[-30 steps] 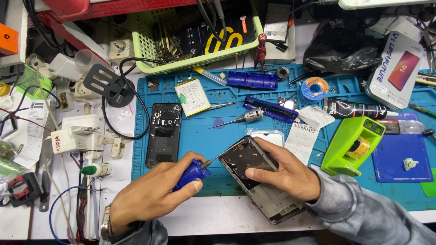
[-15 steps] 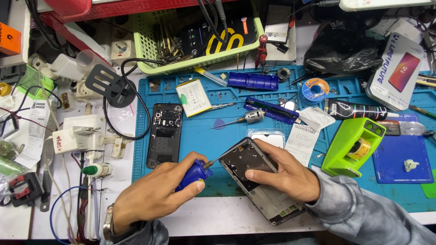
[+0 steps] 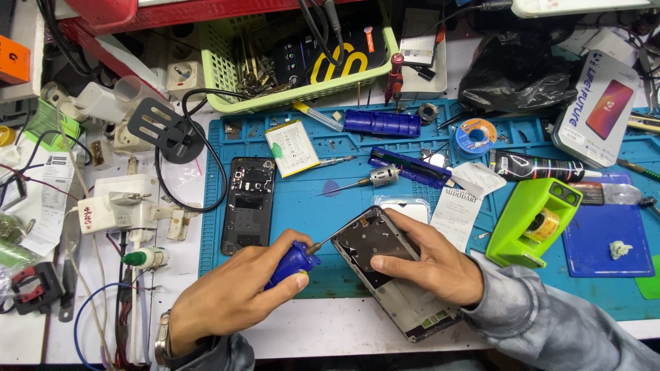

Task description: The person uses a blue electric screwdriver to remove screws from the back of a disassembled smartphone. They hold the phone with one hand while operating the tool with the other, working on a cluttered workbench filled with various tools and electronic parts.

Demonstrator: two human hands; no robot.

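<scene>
1. Left hand wrapped tight around a blue-handled screwdriver, tip at the corner of the opened phone.
2. Right hand spread flat on that phone, pinning it at the near edge of the blue work mat, partly over the white bench.
3. Just beyond the left hand, a dark phone back panel lies on the mat; a green tape dispenser sits to the right, tape roll inside.
4. Far side: a green basket holding metal tools and a dark box; a black bag beside it.
</scene>
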